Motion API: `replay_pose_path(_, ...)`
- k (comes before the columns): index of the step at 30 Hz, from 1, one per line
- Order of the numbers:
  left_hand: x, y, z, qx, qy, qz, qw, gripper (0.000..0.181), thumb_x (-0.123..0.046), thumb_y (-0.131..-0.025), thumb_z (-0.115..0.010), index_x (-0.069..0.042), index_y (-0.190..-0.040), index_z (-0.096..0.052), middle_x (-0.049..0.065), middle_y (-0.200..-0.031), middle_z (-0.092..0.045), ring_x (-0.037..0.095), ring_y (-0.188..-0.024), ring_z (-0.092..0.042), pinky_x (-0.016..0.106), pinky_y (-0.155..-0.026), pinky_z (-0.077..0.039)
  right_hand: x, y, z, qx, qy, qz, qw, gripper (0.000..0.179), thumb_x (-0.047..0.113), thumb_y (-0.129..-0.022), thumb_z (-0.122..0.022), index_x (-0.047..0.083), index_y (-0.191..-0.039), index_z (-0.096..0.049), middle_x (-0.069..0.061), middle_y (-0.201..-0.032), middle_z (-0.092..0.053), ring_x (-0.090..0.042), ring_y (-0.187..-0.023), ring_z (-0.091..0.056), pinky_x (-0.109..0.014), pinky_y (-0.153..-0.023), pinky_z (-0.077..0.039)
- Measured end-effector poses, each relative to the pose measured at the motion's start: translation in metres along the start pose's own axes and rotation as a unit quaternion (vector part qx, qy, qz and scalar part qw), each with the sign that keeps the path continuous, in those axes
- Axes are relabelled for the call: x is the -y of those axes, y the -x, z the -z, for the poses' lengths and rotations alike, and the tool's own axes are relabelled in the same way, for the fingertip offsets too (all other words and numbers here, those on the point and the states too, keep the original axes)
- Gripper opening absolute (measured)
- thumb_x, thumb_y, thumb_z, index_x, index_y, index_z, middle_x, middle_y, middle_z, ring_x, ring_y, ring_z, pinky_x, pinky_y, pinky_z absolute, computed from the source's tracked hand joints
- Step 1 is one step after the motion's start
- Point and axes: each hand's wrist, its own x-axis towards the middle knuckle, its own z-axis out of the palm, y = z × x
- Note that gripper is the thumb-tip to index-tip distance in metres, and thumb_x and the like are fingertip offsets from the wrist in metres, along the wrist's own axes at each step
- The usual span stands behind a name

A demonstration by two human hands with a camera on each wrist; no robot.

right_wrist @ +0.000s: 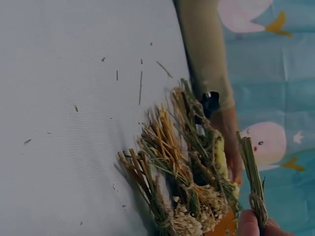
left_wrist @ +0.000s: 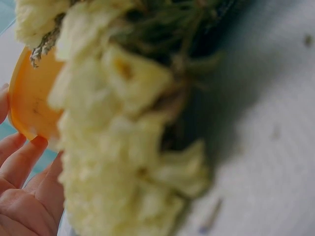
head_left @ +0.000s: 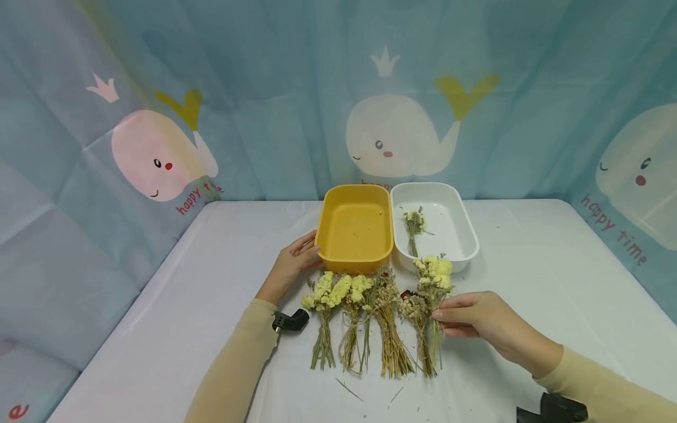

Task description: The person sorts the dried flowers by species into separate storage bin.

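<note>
Pinching one yellow-flowered bunch (head_left: pixel 435 273) by its stems in the right hand (head_left: pixel 478 323), just before one white tub (head_left: pixel 446 223); pointing blooms away from the person, with long axis near to far. Counting outward, at least four other bunches (head_left: pixel 392 338) on the table (head_left: pixel 529 258), one sprig (head_left: pixel 415 222) in the white tub, one yellow tub (head_left: pixel 354 229) touched by the left hand (head_left: pixel 293 258) with fingers loosely extended.

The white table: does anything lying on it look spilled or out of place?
Slightly, yes: loose stem pieces and small bits lie scattered on the white table, on the person's side of the dried-flower bunches. They look odd because they are tied into no bunch; probably they broke off.
</note>
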Motion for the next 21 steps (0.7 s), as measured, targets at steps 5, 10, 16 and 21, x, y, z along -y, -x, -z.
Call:
replay_pose_path(5,0.001,0.001,0.001,-0.002,0.004,-0.002,1.0000,0.062,-0.028,-0.099,-0.063,-0.019,-0.155,-0.038,0.009,-0.159,-0.040,0.026,-0.142,-0.046,0.036,-0.106,-0.055,0.005,0.002,0.001,0.002,0.003,0.002,1.0000,0.039,0.017,-0.091,-0.074,-0.010,-0.118,-0.067,0.001,-0.096,-0.077,-0.008,-0.082,-0.074,-0.024,-0.078,-0.064)
replay_pose_path(10,0.000,0.002,0.001,0.002,-0.002,-0.002,1.0000,0.062,-0.028,-0.100,-0.062,-0.018,-0.155,-0.037,0.009,-0.160,-0.038,0.027,-0.143,-0.044,0.036,-0.106,-0.055,0.014,-0.001,0.003,-0.003,0.003,0.011,0.9999,0.036,0.016,-0.091,-0.074,-0.009,-0.116,-0.068,0.001,-0.096,-0.077,-0.008,-0.082,-0.074,-0.025,-0.079,-0.064)
replay_pose_path(16,-0.001,0.003,0.001,-0.007,0.001,-0.001,1.0000,0.061,-0.027,-0.099,-0.063,-0.019,-0.154,-0.039,0.008,-0.159,-0.040,0.025,-0.142,-0.046,0.034,-0.105,-0.056,0.023,-0.005,0.008,-0.006,0.008,0.022,0.9997,0.030,0.016,-0.091,-0.074,-0.004,-0.112,-0.071,0.001,-0.097,-0.077,-0.007,-0.083,-0.074,-0.026,-0.082,-0.064)
replay_pose_path(21,-0.003,0.003,-0.001,-0.002,-0.001,-0.004,1.0000,0.062,-0.026,-0.100,-0.062,-0.018,-0.155,-0.037,0.008,-0.159,-0.040,0.027,-0.142,-0.046,0.036,-0.106,-0.055,0.032,-0.009,0.014,-0.008,0.012,0.028,0.9995,0.021,0.016,-0.092,-0.072,0.002,-0.108,-0.074,0.002,-0.096,-0.076,-0.006,-0.082,-0.073,-0.024,-0.081,-0.064)
